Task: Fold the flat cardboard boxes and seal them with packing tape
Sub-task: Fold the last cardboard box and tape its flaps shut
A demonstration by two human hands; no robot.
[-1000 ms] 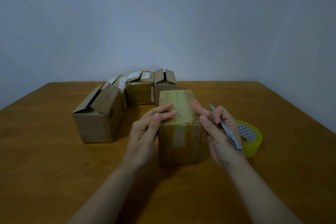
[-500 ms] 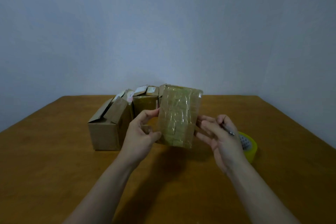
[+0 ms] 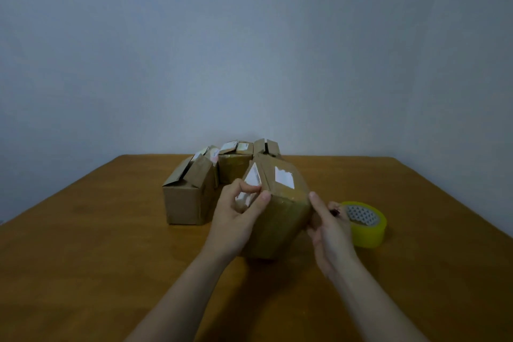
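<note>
Between my two hands I hold a small brown cardboard box (image 3: 280, 219), tilted, low over the wooden table (image 3: 83, 244). Its open end flaps, each with a torn white label, face up and away. My left hand (image 3: 236, 219) grips the box's left side, thumb and fingers pinching the left flap. My right hand (image 3: 330, 233) holds the right side, thumb on the near face and fingers behind. A dark tip of a thin tool (image 3: 336, 212) shows by those fingers. A yellow packing tape roll (image 3: 370, 233) lies flat just right of my right hand.
A larger cardboard box (image 3: 186, 203) with raised flaps stands left of the held box. Several smaller open boxes (image 3: 233, 169) are lined up behind it near the table's far edge. A bare wall rises beyond.
The box stood upright on the table, then was lifted and turned over; now its open flaps face up and it sits lower. The view has tilted up.
</note>
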